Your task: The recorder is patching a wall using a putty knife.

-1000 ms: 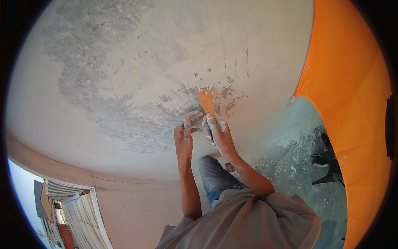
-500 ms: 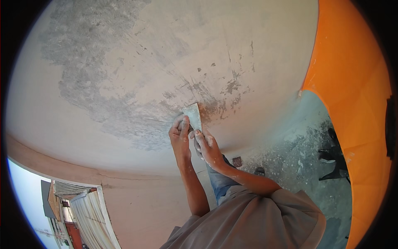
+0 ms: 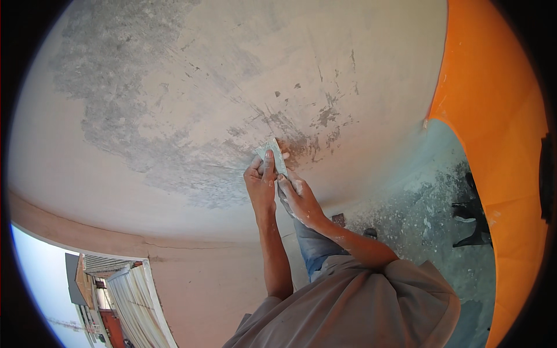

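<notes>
A putty knife (image 3: pixel 278 160) with a flat, pale, dust-smeared blade is held up in front of the wall. My right hand (image 3: pixel 301 200) is closed around its lower end, so the handle is mostly hidden. Against the blade's face lies the thumb of my left hand (image 3: pixel 261 182), with the fingers curled behind the blade. White dust or filler marks both hands. Beyond them, the wall (image 3: pixel 232 98) has rough grey patches and dark scraped spots. Whether the blade touches the wall I cannot tell.
An orange sheet (image 3: pixel 499 145) hangs along the right. Below it, the grey floor (image 3: pixel 418 232) is speckled white, and a dark object (image 3: pixel 473 217) stands there. At the lower left, an opening shows a pale curtain (image 3: pixel 136 298) and a building outside.
My left hand has slid up and right, its thumb now farther onto the blade. The putty knife has turned, so its blade looks narrower. My right hand has shifted slightly down and right.
</notes>
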`<action>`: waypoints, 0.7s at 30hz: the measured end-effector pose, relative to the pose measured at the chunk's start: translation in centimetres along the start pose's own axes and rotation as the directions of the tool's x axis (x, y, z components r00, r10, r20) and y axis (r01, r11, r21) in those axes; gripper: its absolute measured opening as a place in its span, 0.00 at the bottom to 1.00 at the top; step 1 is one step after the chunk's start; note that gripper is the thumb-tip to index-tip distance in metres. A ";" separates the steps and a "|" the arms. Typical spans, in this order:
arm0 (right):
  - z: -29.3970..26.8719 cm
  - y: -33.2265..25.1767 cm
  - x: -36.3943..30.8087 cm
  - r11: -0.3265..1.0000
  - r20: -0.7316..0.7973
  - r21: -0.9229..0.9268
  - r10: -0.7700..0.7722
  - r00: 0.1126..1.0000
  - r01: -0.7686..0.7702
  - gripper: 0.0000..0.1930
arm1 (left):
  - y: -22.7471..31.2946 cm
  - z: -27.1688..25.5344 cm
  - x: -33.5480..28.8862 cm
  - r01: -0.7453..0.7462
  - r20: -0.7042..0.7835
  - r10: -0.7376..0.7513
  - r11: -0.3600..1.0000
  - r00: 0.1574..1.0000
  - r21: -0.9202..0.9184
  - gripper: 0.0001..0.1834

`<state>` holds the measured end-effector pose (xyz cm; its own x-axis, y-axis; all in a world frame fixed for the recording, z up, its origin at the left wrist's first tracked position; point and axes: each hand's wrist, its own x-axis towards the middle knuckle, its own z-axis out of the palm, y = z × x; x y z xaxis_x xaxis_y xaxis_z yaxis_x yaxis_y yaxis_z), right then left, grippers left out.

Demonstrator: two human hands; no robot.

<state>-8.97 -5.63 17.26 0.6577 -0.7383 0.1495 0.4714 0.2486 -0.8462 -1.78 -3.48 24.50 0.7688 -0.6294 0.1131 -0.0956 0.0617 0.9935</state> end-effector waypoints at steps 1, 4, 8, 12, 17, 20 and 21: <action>0.1 0.4 0.3 0.995 -0.004 -0.063 -0.078 0.997 0.077 0.18 | 0.1 0.2 -0.2 -0.009 -0.024 0.009 1.000 1.000 0.014 0.14; -0.1 -0.4 0.0 0.997 0.024 -0.074 -0.007 1.000 0.009 0.19 | -1.5 -0.4 0.1 -0.077 -0.054 0.080 0.996 0.995 0.048 0.13; -0.1 -0.7 -0.1 0.998 0.034 -0.052 0.045 0.998 -0.044 0.20 | -0.9 -0.2 0.0 -0.087 -0.033 0.090 0.992 0.995 0.092 0.14; -0.6 -0.5 0.1 0.980 0.031 -0.192 -0.039 0.999 0.045 0.19 | -0.8 0.2 0.0 -0.065 -0.039 0.068 0.996 0.997 0.063 0.14; -1.8 -2.5 0.2 0.902 0.073 -0.399 -0.152 0.986 0.168 0.18 | -2.0 0.5 -0.1 -0.013 -0.063 0.007 0.995 0.998 -0.097 0.14; -2.6 -2.7 0.5 0.861 0.099 -0.483 -0.124 0.987 0.157 0.19 | -3.0 0.5 0.0 -0.040 -0.050 0.034 0.991 0.998 -0.130 0.15; -2.8 -3.1 0.5 0.860 0.101 -0.485 -0.123 0.987 0.157 0.19 | -3.2 0.5 0.1 -0.038 -0.042 0.033 0.991 0.999 -0.128 0.15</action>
<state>-11.74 -8.47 18.53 0.6502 -0.6965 0.3035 0.2235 -0.2065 -0.9526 -1.68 -4.12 21.36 0.7909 -0.5942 0.1460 -0.0426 0.1845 0.9819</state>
